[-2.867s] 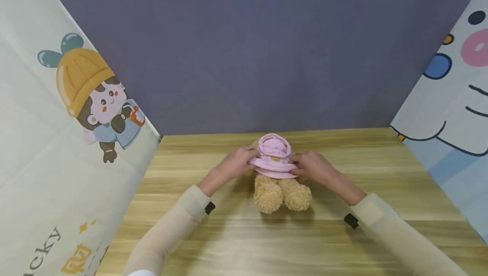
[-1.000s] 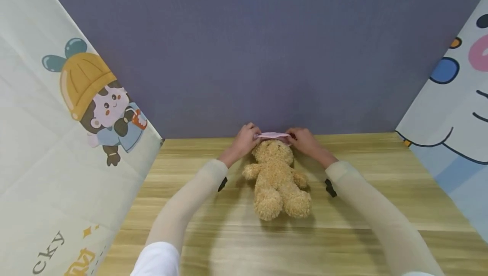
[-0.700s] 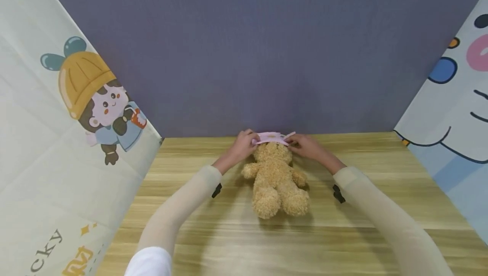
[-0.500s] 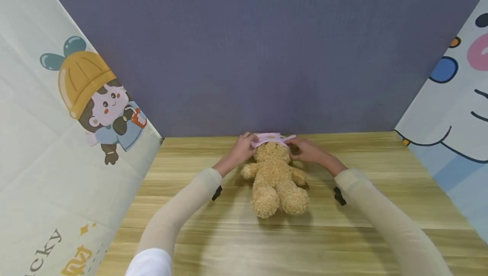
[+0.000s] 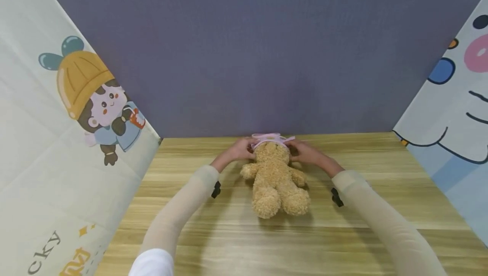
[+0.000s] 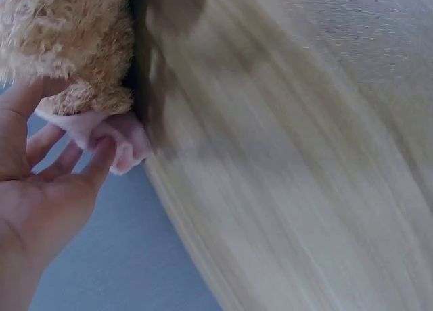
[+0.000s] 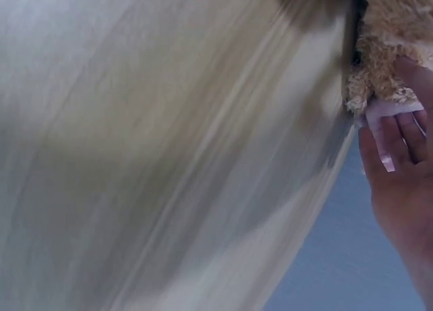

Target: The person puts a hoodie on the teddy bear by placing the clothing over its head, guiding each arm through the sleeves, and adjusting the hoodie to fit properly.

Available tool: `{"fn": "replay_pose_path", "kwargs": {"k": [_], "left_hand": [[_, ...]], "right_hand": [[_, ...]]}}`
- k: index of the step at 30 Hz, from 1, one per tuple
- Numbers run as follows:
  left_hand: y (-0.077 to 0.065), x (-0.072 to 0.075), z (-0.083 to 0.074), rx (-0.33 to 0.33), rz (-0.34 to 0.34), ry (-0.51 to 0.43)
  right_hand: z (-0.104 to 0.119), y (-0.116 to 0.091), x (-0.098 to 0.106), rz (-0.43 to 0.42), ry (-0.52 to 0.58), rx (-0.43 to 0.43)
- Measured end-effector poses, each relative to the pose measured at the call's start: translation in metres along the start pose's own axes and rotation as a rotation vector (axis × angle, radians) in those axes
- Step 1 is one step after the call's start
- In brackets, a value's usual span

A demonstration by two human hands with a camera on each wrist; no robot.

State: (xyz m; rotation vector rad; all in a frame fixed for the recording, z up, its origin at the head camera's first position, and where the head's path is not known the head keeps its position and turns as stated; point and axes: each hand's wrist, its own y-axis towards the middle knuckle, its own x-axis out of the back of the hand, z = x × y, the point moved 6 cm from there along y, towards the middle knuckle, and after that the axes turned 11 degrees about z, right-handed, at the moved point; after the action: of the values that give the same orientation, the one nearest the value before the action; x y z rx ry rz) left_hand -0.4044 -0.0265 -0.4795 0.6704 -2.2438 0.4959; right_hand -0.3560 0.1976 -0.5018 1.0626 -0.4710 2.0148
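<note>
A tan teddy bear (image 5: pixel 272 174) lies on its back, its head toward the grey wall. A pink doll hoodie (image 5: pixel 268 137) is bunched at the top of the bear's head. My left hand (image 5: pixel 242 149) grips the hoodie at the head's left side; in the left wrist view its fingers bend into the folded pink cloth (image 6: pixel 115 138), the thumb against the fur. My right hand (image 5: pixel 303 150) holds the cloth at the other side. In the right wrist view, the right thumb presses the bear's fur (image 7: pixel 382 67) and the fingers lie along the pink fabric, partly hidden.
The wood-grain table (image 5: pixel 244 246) ends at a dark grey wall (image 5: pixel 248 56) right behind the bear's head. Printed cartoon panels stand on the left (image 5: pixel 45 149) and right (image 5: pixel 457 111). Both forearms, in light sleeves, reach in from the front.
The hoodie has moved from over the bear's head and torso to the top of its head, uncovering face, arms and body. Both hands followed it; lately their thumbs moved down beside the head.
</note>
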Motion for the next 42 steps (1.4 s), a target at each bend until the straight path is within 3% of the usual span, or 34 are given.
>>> {"fn": "replay_pose_path", "kwargs": {"k": [9,16,22,25,29,32,37,42], "left_hand": [[-0.003,-0.006,-0.004,0.016,-0.128,0.031],[-0.003,-0.007,-0.013,-0.009,-0.246,0.228],[0.0,-0.011,-0.021,-0.042,-0.311,0.352],[0.001,-0.013,-0.023,-0.049,-0.315,0.382],[-0.001,-0.012,-0.023,-0.028,-0.283,0.368],[-0.007,-0.01,-0.023,0.009,-0.233,0.351],[-0.013,-0.006,-0.03,0.069,-0.155,0.406],[-0.013,-0.007,-0.038,0.078,-0.15,0.349]], "right_hand": [[0.005,-0.003,-0.006,-0.088,0.084,-0.057],[0.01,0.002,-0.003,-0.147,0.048,-0.059],[0.015,0.009,0.001,-0.188,-0.033,-0.001],[0.014,0.012,0.003,-0.199,-0.09,0.006],[0.015,0.012,0.004,-0.162,-0.076,0.014],[0.02,0.008,0.007,-0.082,-0.017,0.02],[0.032,0.003,0.012,0.056,0.099,-0.039],[0.044,0.003,0.013,0.033,0.079,-0.086]]}}
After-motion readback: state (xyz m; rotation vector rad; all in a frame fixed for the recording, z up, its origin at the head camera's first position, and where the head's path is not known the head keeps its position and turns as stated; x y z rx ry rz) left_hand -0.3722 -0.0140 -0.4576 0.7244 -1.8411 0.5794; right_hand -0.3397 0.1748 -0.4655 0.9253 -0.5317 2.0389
